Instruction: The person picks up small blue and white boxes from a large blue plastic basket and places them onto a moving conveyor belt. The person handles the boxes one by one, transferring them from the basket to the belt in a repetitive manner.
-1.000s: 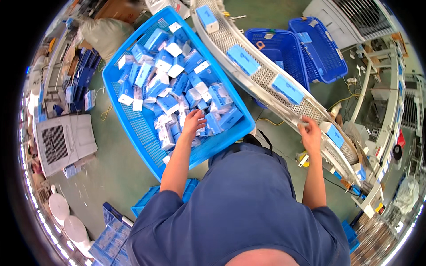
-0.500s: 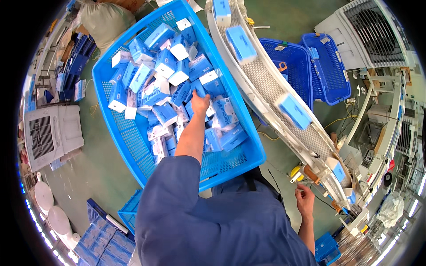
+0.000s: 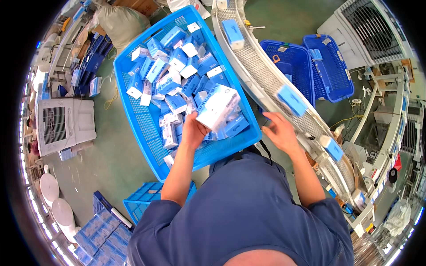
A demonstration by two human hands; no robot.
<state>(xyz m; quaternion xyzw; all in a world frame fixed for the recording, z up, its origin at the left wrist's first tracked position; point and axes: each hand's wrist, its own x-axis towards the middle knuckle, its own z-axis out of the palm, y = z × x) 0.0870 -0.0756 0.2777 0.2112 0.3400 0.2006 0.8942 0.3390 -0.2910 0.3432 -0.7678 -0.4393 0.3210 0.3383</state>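
A blue-and-white soft pack of tissues (image 3: 220, 105) is gripped at its lower left end by my left hand (image 3: 194, 131), with the fingers partly hidden under it. It is tilted above the near right part of a large light-blue plastic basket (image 3: 145, 141). Heaped inside the basket are several similar tissue packs (image 3: 177, 59). My right hand (image 3: 280, 132) is empty, fingers apart and slightly bent, between the basket's right rim and the conveyor (image 3: 262, 66). Riding on that curved mesh belt are spaced tissue packs, one of them (image 3: 292, 100) just beyond my right hand.
Two dark-blue baskets (image 3: 328, 71) stand beyond the conveyor, near a white air cooler (image 3: 370, 33). Another cooler (image 3: 66, 125) is at the left. A smaller blue crate (image 3: 133, 205) and stacked wrapped packs (image 3: 100, 239) stand at the lower left.
My left hand has lifted a tissue pack from the heap and drawn it nearer. My right hand has risen from low beside the conveyor toward the basket. Packs on the belt have shifted nearer.
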